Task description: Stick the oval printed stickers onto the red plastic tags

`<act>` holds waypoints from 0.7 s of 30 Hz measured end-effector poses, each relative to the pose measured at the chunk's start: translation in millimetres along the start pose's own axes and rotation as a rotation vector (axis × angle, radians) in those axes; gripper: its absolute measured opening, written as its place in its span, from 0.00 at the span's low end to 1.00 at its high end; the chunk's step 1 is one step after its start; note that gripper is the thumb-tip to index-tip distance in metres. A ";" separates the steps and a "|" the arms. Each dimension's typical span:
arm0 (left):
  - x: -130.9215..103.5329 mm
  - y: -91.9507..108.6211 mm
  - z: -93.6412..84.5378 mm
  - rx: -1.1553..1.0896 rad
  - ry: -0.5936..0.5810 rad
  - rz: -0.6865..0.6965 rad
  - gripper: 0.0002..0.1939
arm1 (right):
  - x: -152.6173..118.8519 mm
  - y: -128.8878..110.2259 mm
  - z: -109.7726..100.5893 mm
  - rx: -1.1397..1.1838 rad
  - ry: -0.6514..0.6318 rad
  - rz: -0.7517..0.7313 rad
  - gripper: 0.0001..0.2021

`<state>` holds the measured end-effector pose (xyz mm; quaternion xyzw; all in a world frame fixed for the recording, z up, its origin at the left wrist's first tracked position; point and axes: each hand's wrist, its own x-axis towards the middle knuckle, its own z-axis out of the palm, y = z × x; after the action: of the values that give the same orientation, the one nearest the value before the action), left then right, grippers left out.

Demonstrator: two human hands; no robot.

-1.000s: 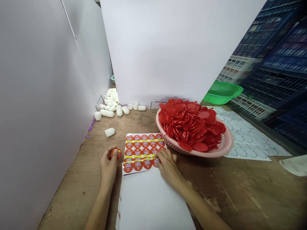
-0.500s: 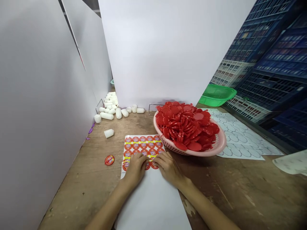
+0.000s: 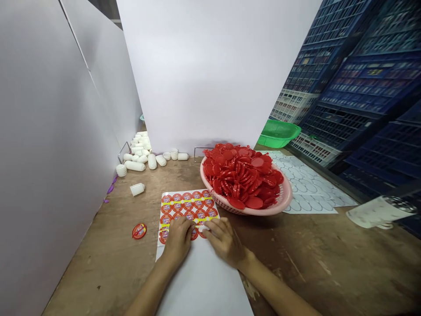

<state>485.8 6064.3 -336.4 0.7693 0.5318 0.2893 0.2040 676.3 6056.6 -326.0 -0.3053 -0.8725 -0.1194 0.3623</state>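
Observation:
A sheet of round red stickers with yellow bands lies on the table, over white paper. My left hand rests on the sheet's lower edge with fingers curled together; what they pinch, if anything, is too small to tell. Beside it, my right hand has thumb and fingers closed at the lower right stickers, where a small whitish bit shows at the fingertips. One red disc with a sticker lies left of the sheet. Behind my right hand stands a pink basket heaped with red plastic discs.
White plastic caps are piled at the back left, one lying nearer. White panels stand behind and left. To the right are printed sheets, a green basin, a white mug and stacked blue crates.
The view has shifted slightly to the right, bringing more of the mug into sight. My right hand's fingertips have moved a little on the lower stickers, and a whitish bit now shows there.

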 end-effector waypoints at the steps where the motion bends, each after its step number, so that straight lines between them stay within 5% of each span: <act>1: 0.3 -0.7 0.3 -0.006 0.002 0.000 0.13 | -0.6 -1.9 -1.1 -0.017 0.014 -0.035 0.11; 7: 1.1 -0.1 -0.3 -0.001 -0.014 -0.002 0.13 | -4.8 1.3 4.3 -0.090 -0.073 0.184 0.14; 13: 0.4 2.1 -0.8 0.025 -0.027 -0.025 0.14 | 8.6 -19.8 -29.1 0.117 0.039 0.078 0.15; 17: -2.8 9.9 -2.2 0.054 0.006 -0.001 0.13 | 27.4 -16.9 -55.2 -0.063 0.259 0.380 0.29; 21: -10.2 20.7 -4.6 0.038 0.030 0.022 0.17 | 33.9 13.0 -59.8 -0.090 0.280 0.611 0.30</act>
<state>494.6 6047.4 -322.4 0.7743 0.5318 0.2931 0.1782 699.1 6056.2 -259.8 -0.5488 -0.6764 -0.0847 0.4838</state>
